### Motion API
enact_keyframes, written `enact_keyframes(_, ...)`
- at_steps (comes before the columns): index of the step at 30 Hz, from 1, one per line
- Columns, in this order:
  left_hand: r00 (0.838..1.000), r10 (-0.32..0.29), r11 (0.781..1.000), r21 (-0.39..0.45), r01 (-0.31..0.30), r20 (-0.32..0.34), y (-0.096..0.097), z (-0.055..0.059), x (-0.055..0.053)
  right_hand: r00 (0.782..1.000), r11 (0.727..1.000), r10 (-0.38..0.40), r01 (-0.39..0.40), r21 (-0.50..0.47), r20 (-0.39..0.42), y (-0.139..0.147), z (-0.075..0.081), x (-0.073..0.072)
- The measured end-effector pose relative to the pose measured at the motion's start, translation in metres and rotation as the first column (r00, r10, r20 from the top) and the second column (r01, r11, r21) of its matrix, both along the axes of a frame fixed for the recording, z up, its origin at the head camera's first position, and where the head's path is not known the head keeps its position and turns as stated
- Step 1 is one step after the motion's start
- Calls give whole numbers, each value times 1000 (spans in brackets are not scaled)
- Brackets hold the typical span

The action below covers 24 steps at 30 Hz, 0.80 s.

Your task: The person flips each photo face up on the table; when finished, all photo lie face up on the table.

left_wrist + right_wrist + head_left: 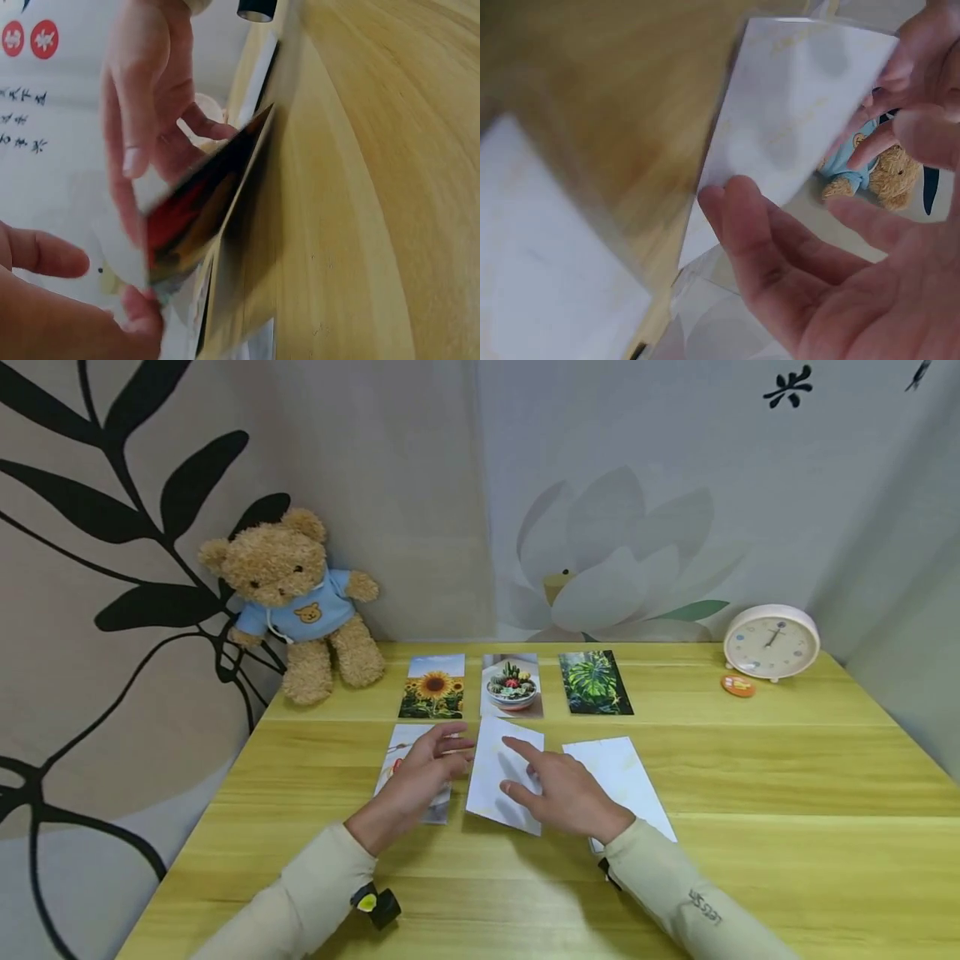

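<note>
A white-backed card (491, 785) stands tilted in the middle of the near row, its printed underside (199, 214) showing red and dark tones in the left wrist view. My left hand (422, 777) is beside its left edge, a fingertip touching the card and the thumb held away. From the right, my right hand (566, 789) reaches over the card with index finger and thumb extended. Other right fingertips (742, 199) touch the white face near an edge. Partly under my left hand lies a picture card (392, 752); another white-backed card (626, 777) lies beneath my right wrist.
Three picture cards form the far row: sunflowers (433, 687), a cactus bowl (512, 685) and green leaves (596, 683). A teddy bear (300, 602) sits at the back left. A round clock (772, 642) and an orange disc (738, 686) are at the back right.
</note>
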<state>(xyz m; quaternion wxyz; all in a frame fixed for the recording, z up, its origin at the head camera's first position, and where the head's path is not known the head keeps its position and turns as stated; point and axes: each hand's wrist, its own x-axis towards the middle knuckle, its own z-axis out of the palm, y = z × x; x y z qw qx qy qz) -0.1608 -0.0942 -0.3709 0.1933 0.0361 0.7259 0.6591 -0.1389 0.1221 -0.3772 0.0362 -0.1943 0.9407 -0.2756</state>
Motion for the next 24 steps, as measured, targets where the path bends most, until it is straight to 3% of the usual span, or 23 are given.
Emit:
enact_keyframes(6, 1000, 8, 998, 63, -7, -12, 2, -5, -6, 999, 1000, -14, 14, -17, -29, -7, 3, 0)
enact_keyframes(15, 997, -59, 995, 83, 63, -56, 8, -9, -7, 1000, 998, 2, -4, -57, -29, -11, 8, -2)
enact_keyframes(19, 994, -91, 992, 84, 96, -57, 10, -7, -10, 999, 980, 24, -17, -196, 30, -8, 11, -4)
enact_keyframes(24, 992, -116, 985, 130, 110, 40, 9, -6, -9, 984, 920, 64, 5, -393, 164, -5, 15, -3)
